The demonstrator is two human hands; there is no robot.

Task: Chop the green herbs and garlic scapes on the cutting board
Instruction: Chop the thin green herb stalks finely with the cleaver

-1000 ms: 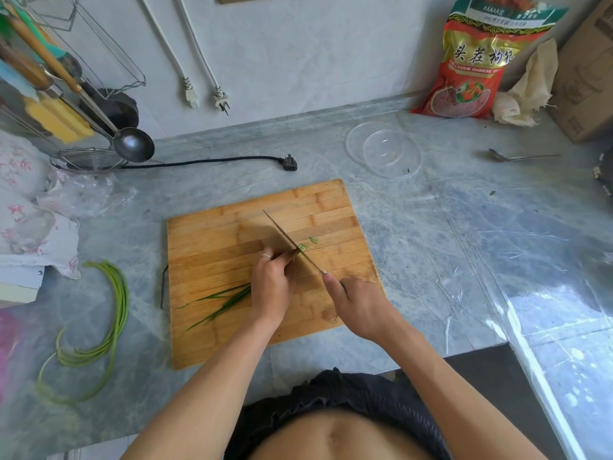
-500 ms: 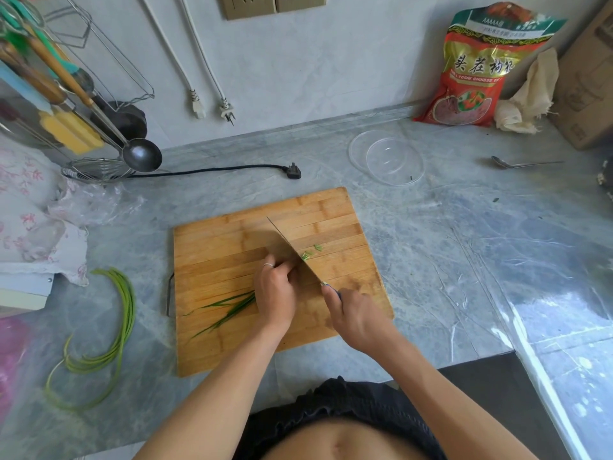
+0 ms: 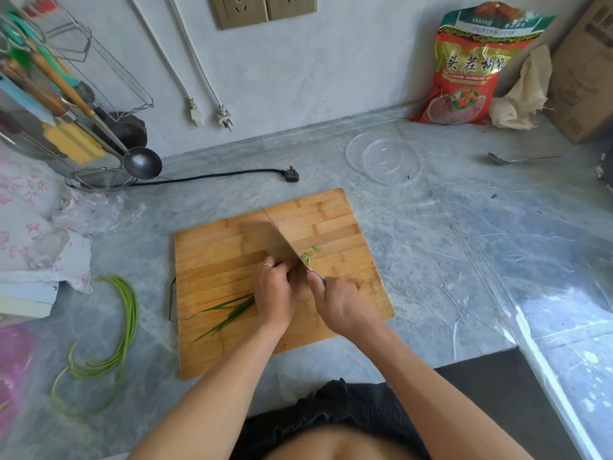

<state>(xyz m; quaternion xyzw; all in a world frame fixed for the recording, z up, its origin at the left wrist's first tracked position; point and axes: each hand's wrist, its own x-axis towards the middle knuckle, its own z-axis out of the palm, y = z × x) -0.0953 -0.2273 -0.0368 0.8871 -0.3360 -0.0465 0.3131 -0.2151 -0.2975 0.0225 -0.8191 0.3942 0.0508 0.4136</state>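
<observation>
red snack bag [image 3: 471, 68] — "LYCIUM CHINESE", Chinese characters "头茬枸杞"

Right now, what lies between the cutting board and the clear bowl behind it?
Nothing; in the head view only bare grey counter separates the cutting board from the clear bowl.

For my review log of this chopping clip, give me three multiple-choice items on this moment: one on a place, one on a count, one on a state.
1. Where do the garlic scapes lie?
A. on the countertop, left of the cutting board
B. on the cutting board
C. in the clear plastic lid

2. How many unplugged white plugs hang on the wall?
A. one
B. two
C. four

3. What does the right hand do?
A. rests open
B. grips the cleaver
C. lifts the spoon

Answers:
1 A, they lie on the grey countertop, off the cutting board.
2 B, two hang under the sockets.
3 B, its fingers curl round the handle of the cleaver.
</observation>
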